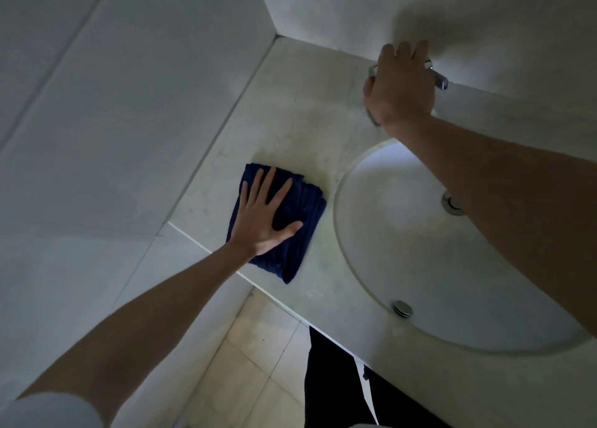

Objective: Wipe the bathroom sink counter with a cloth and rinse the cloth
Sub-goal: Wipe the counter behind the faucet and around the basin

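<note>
Head view: flat left hand point(265, 214) presses cloth point(300, 233) on pale counter point(290, 120); right hand point(400, 88) grips faucet point(437, 77).

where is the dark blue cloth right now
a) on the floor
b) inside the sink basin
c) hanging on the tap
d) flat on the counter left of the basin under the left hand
d: the dark blue cloth lies flat on the counter, left of the basin, with the left hand pressed open on it.
</note>
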